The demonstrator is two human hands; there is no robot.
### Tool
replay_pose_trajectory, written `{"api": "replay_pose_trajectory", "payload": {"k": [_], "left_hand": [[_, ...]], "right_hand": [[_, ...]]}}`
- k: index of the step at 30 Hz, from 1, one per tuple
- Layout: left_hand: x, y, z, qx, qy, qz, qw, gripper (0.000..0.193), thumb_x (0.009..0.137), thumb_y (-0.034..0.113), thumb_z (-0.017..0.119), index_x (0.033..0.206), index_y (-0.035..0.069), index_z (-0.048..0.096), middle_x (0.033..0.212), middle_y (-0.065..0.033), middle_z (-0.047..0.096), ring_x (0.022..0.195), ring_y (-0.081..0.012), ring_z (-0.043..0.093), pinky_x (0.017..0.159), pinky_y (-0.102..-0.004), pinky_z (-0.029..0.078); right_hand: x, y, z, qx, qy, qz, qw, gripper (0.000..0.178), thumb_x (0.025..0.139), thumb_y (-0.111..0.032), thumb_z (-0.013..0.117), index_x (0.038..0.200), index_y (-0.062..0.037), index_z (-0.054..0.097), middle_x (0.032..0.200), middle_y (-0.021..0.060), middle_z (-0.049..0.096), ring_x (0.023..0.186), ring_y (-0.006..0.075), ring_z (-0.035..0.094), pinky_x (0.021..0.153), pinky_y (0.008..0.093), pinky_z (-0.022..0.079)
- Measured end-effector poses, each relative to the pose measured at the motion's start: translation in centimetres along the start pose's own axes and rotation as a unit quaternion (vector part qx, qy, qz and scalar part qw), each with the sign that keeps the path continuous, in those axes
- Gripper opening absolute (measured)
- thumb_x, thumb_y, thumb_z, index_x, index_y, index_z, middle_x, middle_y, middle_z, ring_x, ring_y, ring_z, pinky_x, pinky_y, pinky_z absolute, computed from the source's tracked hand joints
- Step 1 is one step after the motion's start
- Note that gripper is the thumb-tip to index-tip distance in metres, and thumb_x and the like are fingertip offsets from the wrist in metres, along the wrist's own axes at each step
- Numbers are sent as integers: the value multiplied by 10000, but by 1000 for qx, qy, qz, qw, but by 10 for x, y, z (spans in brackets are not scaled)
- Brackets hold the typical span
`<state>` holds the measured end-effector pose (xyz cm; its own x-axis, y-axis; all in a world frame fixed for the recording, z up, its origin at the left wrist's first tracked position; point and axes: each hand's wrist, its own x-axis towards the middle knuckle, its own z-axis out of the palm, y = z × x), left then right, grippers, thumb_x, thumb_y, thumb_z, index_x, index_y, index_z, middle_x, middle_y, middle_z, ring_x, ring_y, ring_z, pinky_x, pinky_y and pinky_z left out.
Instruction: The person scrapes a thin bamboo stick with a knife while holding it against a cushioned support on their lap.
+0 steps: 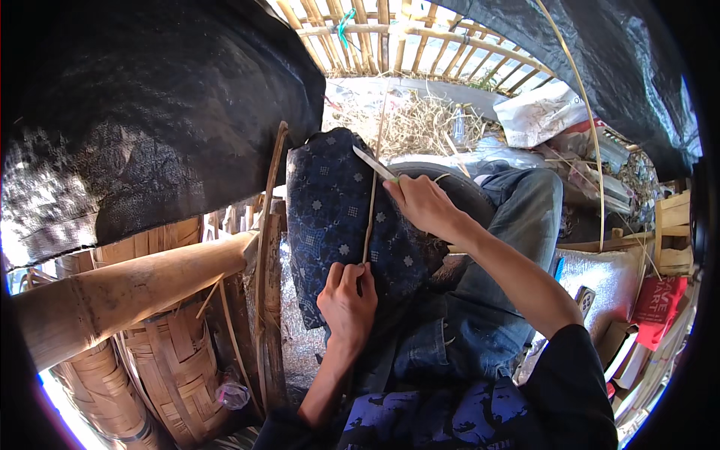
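Observation:
My left hand (346, 306) is closed on the near end of a thin bamboo strip (370, 214), which runs away from me over a dark blue patterned cloth (319, 202) spread across my lap. My right hand (429, 204) grips a knife (370, 160) by its handle. The pale blade points to the far left and crosses the strip near the far part of the cloth. Whether the edge bites into the strip, I cannot tell. My jeans-clad leg (529, 217) is bent to the right of the cloth.
A thick bamboo pole (150, 292) juts in from the left above woven bamboo baskets (176, 367). Black plastic sheeting (187, 97) hangs at the upper left. Straw shavings (427, 120) and a clear bottle (458, 124) lie ahead. A red bag (658, 307) is at the right.

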<state>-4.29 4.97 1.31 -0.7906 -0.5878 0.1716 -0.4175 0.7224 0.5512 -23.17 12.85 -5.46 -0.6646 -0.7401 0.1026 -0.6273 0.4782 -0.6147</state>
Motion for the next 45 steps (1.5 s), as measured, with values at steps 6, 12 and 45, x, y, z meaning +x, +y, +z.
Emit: {"api": "replay_pose_trajectory", "payload": {"k": [6,12,45], "left_hand": [[8,-22,-25,-183,-71,-221,955,193,851,145,666,818,-44,641,655,-99,634,534,-113,566,472,-268,399],[6,-24,-39,-272,-116,-291,910,253,897,182,622,806,-55,632,632,-69,634,512,-67,544,479,-214,409],[1,-35,-43,-461,-158,-390,781,269,915,258,603,879,-6,641,636,-35,603,478,-67,513,434,-192,412]], "right_hand": [[4,-32,-35,151,-61,70,984,342,974,-242,462,764,27,491,511,215,497,487,397,544,471,460,383],[-19,-58,-41,130,-126,-27,983,340,952,-266,506,753,9,523,547,200,539,514,386,565,473,459,427],[0,-50,-30,152,-144,16,978,360,962,-261,489,736,14,541,558,202,531,529,384,557,516,451,424]]}}
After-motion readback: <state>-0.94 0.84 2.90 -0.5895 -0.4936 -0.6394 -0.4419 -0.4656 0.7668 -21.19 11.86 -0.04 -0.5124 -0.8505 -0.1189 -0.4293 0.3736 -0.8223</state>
